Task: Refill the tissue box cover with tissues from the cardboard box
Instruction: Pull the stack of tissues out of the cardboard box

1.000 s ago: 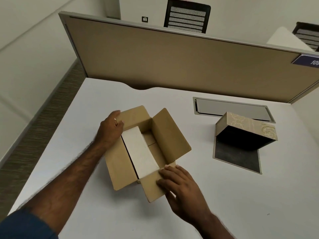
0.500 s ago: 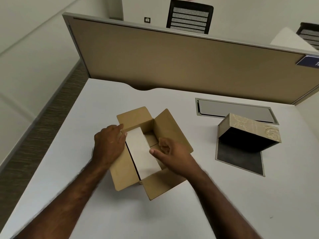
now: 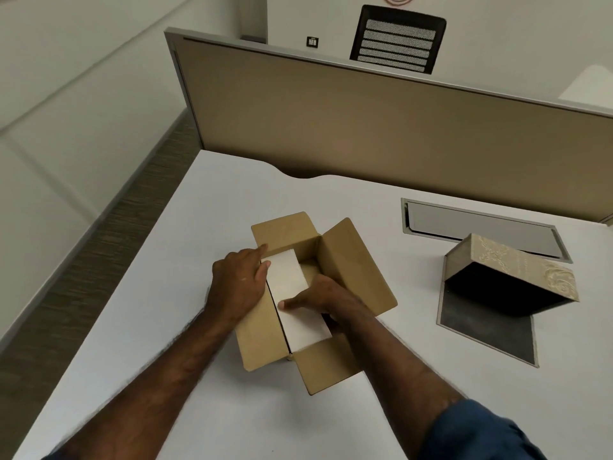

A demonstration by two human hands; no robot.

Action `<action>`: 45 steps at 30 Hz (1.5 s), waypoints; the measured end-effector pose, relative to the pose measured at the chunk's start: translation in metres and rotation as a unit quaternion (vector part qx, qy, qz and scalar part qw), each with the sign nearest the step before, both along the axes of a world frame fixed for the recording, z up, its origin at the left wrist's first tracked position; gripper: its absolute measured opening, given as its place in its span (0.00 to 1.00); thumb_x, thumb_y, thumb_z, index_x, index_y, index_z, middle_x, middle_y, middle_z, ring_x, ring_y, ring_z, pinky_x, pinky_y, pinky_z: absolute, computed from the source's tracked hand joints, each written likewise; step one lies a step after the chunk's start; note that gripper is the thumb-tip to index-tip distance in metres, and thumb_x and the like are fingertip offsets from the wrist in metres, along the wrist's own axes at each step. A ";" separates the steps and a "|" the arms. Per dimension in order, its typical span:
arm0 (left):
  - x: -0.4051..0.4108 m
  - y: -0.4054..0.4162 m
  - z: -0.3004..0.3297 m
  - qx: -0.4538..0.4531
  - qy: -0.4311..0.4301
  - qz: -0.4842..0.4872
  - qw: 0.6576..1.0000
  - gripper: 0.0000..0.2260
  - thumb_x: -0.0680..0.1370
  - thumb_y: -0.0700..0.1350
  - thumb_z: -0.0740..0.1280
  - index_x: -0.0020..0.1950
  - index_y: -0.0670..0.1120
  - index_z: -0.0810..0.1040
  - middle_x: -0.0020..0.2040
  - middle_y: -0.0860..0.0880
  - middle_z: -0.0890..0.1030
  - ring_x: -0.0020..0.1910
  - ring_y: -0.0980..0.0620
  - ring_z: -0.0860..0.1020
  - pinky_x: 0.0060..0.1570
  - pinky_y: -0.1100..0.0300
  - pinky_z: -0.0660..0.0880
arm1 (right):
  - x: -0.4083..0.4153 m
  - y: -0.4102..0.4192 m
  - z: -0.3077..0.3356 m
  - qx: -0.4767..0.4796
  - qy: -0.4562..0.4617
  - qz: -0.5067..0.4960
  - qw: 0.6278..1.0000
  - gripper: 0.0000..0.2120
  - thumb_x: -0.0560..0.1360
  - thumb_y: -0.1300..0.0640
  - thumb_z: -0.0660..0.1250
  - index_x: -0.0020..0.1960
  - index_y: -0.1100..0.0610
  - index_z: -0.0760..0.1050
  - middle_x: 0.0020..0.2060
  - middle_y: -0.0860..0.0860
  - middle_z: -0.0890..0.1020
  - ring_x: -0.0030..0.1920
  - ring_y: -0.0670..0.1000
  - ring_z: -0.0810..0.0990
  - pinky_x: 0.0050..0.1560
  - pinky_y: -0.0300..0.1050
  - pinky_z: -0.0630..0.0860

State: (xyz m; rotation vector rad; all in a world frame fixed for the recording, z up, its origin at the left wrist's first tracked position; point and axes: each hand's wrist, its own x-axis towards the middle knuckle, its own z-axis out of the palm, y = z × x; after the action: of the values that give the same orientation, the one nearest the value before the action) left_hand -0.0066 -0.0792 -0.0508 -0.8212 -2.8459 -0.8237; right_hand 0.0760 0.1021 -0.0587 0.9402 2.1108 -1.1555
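My right hand (image 3: 318, 298) covers the middle of the tissues (image 3: 292, 293), and its fingers drop out of sight inside the box (image 3: 351, 270). My left hand (image 3: 238, 283) hides the box's left wall. The cover (image 3: 510, 270) shows only darkness inside. The chair (image 3: 396, 39) is cut off by the divider (image 3: 365, 127); the bench (image 3: 497, 393) runs off the frame.

A white desk (image 3: 232, 200) fills the lower view, with a curved notch cut into its far edge. Behind it stands a tan partition panel (image 3: 348, 127) with a grey metal frame. Set flush into the desk at the right is a grey cable-access flap (image 3: 477, 224). Beyond the partition a black mesh-backed office chair (image 3: 396, 39) faces a white wall, which carries a small dark wall switch plate (image 3: 311, 41)
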 end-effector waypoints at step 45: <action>-0.001 -0.004 0.004 0.027 -0.027 0.018 0.999 0.18 0.81 0.51 0.68 0.68 0.45 0.81 0.59 0.44 0.86 0.53 0.43 0.85 0.58 0.46 0.78 | 0.006 0.002 -0.028 -0.131 0.102 -0.102 0.981 0.33 0.66 0.33 0.83 0.59 0.49 0.71 0.58 0.52 0.83 0.58 0.55 0.85 0.62 0.54 0.85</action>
State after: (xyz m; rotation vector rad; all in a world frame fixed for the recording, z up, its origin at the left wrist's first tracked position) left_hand -0.0071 -0.0832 -0.0468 -0.7504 -2.8625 -0.9272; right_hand 0.0820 0.1037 -0.0868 0.9628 1.9831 -1.6522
